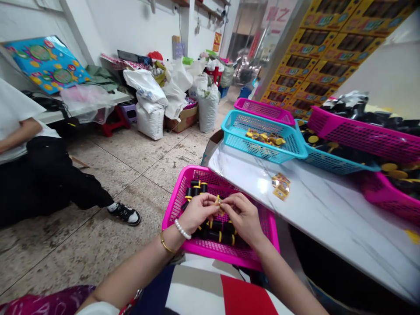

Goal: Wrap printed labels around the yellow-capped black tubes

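Basket (223, 257) by the table's (311, 205) left corner
Over it, left hand (198, 212) and right hand (244, 217) both pinch one small yellow piece (218, 199).

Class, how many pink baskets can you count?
4: the nearest basket, the far basket behind a blue basket, and the upper basket and lower basket at right. More may be hidden.

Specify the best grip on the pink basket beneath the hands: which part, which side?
Grip the pink basket by its rim, midway along the left end, coming from outside over the floor. The rim stands above the black pieces, offering a free edge; the table crowds the far side. Probably hold the right end too, to keep it level.
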`<state>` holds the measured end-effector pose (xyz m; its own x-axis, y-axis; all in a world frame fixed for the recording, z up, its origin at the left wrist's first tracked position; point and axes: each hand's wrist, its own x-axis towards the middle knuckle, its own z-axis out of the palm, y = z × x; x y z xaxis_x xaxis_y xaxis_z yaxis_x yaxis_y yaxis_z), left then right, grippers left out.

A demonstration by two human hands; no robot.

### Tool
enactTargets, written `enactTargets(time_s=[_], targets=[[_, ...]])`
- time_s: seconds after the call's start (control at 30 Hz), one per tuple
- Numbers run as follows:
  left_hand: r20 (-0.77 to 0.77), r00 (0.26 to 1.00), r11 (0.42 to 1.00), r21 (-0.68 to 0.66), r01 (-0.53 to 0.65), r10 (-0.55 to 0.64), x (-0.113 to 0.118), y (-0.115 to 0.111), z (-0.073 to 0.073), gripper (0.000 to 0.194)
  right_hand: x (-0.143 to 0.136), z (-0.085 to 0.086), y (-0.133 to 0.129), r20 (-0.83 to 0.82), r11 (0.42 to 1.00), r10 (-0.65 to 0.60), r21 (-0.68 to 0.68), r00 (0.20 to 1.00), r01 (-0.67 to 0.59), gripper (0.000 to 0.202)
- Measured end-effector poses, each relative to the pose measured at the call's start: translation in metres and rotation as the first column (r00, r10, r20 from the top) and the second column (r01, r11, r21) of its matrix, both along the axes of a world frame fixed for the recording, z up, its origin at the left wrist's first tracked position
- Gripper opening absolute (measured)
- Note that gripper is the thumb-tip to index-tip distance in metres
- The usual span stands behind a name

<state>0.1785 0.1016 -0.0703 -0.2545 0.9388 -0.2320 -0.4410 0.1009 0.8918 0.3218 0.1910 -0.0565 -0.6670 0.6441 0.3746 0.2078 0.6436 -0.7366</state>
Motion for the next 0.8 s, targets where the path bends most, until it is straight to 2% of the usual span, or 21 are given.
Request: enactTargets(time_s=[0.07, 0.13, 0.23, 0.3, 0.33, 0.43, 0.5, 0.57, 0.63, 0.7, 0.8], targets=[[-0.043, 0.998, 0.999, -0.008, 0.034, -0.034, -0.001, -0.001, -0.004, 0.037, 0.005, 0.003, 0.005, 0.029, 0.995, 0.024, -0.101, 0.999, -0.021, 0.011], [-0.112, 0.989, 0.996, -0.014, 0.09, -0.091, -0.002, -0.002, -0.006, 0.047, 0.009, 0.007, 0.011, 0.065, 0.979, 0.058, -0.201, 0.996, -0.044, 0.014], [-0.211, 0.961, 0.984, -0.016, 0.179, -0.178, -0.003, -0.004, -0.006, 0.06, 0.012, 0.014, 0.019, 0.173, 0.943, 0.206, -0.299, 0.963, -0.148, 0.022], [-0.245, 0.954, 0.985, -0.02, 0.171, -0.171, -0.004, -0.004, -0.004, 0.064, 0.01, 0.015, 0.021, 0.257, 0.915, 0.309, -0.344, 0.916, -0.212, 0.017], [-0.259, 0.956, 0.99, -0.027, 0.135, -0.137, -0.004, -0.004, -0.003, 0.065, 0.009, 0.014, 0.021, 0.279, 0.911, 0.318, -0.355, 0.906, -0.21, 0.012], [-0.293, 0.955, 0.998, -0.052, 0.021, -0.036, -0.005, -0.002, -0.002, 0.062, 0.005, 0.006, 0.019, 0.225, 0.921, 0.178, -0.381, 0.958, -0.081, 0.01], [-0.313, 0.948, 0.998, -0.053, 0.039, -0.054, -0.006, -0.001, -0.003, 0.042, 0.004, 0.003, 0.016, 0.15, 0.904, 0.081, -0.428, 0.985, -0.009, 0.011], [-0.34, 0.935, 0.995, -0.058, 0.083, -0.098, -0.008, -0.001, -0.005, 0.021, 0.004, 0.002, 0.012, 0.139, 0.874, 0.086, -0.487, 0.987, -0.007, 0.016], [-0.368, 0.923, 0.993, -0.072, 0.094, -0.114, -0.008, -0.002, -0.005, 0.021, 0.004, 0.004, 0.008, 0.159, 0.845, 0.114, -0.534, 0.981, -0.012, 0.023], [-0.373, 0.927, 0.998, -0.055, 0.02, -0.039, -0.006, -0.003, -0.003, 0.022, 0.004, 0.005, 0.004, 0.14, 0.817, 0.084, -0.576, 0.987, 0.012, 0.03], [-0.337, 0.929, 0.986, -0.01, -0.166, 0.153, 0.001, -0.006, 0.004, 0.026, 0.003, 0.002, 0.0, 0.058, 0.779, -0.04, -0.623, 0.997, 0.068, 0.036]])
